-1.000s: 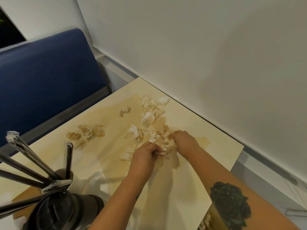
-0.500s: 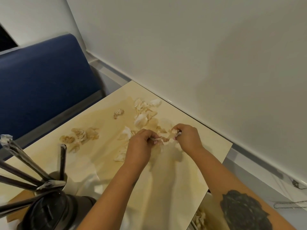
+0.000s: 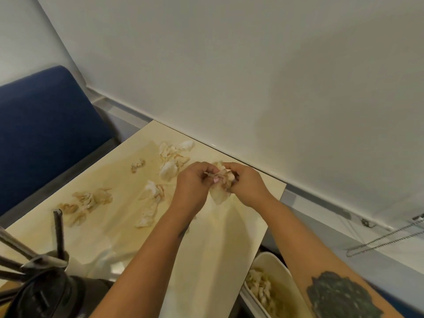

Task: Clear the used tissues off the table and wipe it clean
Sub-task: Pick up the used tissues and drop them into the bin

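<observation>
Hands, left (image 3: 192,187) and right (image 3: 246,184), both clamp a tissue wad (image 3: 221,184); next, probably into the bin (image 3: 273,267), more tissues (image 3: 174,154) left on the bench (image 3: 213,244).

Bare forearms, no sleeves; dark tattoo (image 3: 341,294) on R forearm.

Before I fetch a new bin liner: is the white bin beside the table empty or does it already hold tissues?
Not empty. The white bin at the table's near right corner shows crumpled tissues inside.
</observation>
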{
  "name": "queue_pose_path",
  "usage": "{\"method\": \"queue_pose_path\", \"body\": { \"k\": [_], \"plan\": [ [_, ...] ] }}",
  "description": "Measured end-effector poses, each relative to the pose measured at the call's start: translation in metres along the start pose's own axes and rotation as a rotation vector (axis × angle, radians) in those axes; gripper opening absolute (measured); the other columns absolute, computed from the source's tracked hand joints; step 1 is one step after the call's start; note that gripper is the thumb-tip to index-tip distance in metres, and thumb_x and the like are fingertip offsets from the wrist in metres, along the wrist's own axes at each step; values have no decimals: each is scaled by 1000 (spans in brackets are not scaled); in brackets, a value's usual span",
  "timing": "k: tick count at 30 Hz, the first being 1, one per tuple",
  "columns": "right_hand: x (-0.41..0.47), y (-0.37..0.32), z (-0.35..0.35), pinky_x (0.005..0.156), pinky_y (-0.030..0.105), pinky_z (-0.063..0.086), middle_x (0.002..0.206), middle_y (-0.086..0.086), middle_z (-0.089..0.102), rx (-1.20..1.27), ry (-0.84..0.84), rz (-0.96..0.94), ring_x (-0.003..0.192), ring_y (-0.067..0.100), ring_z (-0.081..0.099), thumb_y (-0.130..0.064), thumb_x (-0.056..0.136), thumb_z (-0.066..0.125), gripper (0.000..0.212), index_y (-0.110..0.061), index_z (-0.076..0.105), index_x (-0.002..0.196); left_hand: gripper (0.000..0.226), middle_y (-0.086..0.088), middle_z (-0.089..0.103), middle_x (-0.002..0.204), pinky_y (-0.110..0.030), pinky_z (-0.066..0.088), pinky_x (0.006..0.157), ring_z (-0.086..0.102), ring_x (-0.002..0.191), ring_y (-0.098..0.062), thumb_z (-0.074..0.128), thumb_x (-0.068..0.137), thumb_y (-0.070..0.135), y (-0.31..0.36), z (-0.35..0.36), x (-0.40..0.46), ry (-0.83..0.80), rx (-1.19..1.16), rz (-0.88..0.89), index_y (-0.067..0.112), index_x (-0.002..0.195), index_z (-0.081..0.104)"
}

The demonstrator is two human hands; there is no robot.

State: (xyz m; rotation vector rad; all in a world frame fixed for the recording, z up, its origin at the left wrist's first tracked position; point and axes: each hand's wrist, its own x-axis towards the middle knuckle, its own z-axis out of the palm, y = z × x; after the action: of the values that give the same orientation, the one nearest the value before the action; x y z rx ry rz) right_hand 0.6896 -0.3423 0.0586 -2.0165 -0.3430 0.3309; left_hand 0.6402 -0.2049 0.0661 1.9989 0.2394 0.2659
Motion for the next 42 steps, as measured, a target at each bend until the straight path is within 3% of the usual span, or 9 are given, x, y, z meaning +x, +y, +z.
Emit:
{"method": "queue_pose_path", "body": {
  "k": [6, 11, 16, 20, 24, 26, 29, 37, 42],
  "plan": [
    [-27, 6, -26, 60, 16, 42, 79, -8, 61, -75, -2, 43, 71, 8, 55, -2, 74, 69, 32, -28, 59, 89, 22, 11, 60, 83, -9, 42, 68, 55, 75, 1, 65, 80, 0, 18, 31, -11, -96, -24, 59, 22, 80, 64],
    [-59, 22, -58, 58, 26, 38, 70, -5, 55, -77, 35, 165, 67, 13, 49, 3, 69, 67, 33, -25, 49, 69, 26, 11, 63, 91, -6, 44, 65, 58, 79, 0, 64, 83, 3, 29, 70, -26, -186, -33, 89, 28, 89, 60],
    [-97, 56, -81, 69, 32, 44, 84, 9, 65, -95, 93, 269, 78, 21, 58, -3, 70, 70, 20, -10, 59, 84, 36, 5, 56, 100, -4, 42, 67, 55, 78, -3, 61, 84, 0, 28, 119, -48, -343, 65, 121, 19, 115, 57],
    [-132, 93, -89, 82, 35, 50, 93, 7, 69, -58, 129, 378, 89, 21, 63, -14, 72, 76, 24, -12, 64, 92, 34, 4, 44, 112, -7, 33, 82, 49, 96, -8, 63, 84, 10, 12, 159, -71, -482, 188, 150, 15, 118, 59],
    [-159, 131, -86, 68, 27, 46, 82, 0, 63, -91, 132, 483, 83, 20, 59, -12, 77, 70, 17, -20, 55, 80, 35, -1, 59, 116, -5, 35, 77, 54, 96, -9, 60, 88, 13, -8, 193, -94, -661, 215, 97, 16, 123, 57],
    [-170, 150, -81, 58, 20, 37, 75, -6, 55, -119, 132, 526, 80, 17, 55, -8, 78, 66, 30, -28, 45, 72, 35, 0, 63, 113, 0, 35, 73, 54, 92, -5, 59, 89, 11, -19, 206, -106, -739, 214, 66, 16, 123, 58],
    [-186, 179, -69, 69, 23, 40, 94, 2, 63, -123, 128, 605, 86, 17, 57, -12, 85, 59, 14, -22, 56, 94, 31, 5, 64, 108, -1, 37, 76, 57, 93, -2, 60, 87, 11, -40, 222, -119, -806, 238, 20, 17, 118, 62],
    [-207, 233, -38, 89, 28, 47, 118, 1, 61, -113, 36, 766, 104, 18, 59, -19, 89, 56, 46, -24, 45, 133, 26, 6, 62, 105, -31, 48, 93, 58, 96, -9, 52, 93, 25, -96, 245, -135, -980, 529, 17, 33, 118, 59],
    [-213, 247, -32, 92, 25, 42, 125, -1, 56, -65, -63, 839, 107, 14, 54, -20, 94, 54, 49, -27, 38, 140, 44, -10, 55, 130, -16, 38, 90, 54, 115, -22, 48, 93, 8, -105, 250, -137, -1049, 532, -118, 16, 136, 46]
  ]
}}
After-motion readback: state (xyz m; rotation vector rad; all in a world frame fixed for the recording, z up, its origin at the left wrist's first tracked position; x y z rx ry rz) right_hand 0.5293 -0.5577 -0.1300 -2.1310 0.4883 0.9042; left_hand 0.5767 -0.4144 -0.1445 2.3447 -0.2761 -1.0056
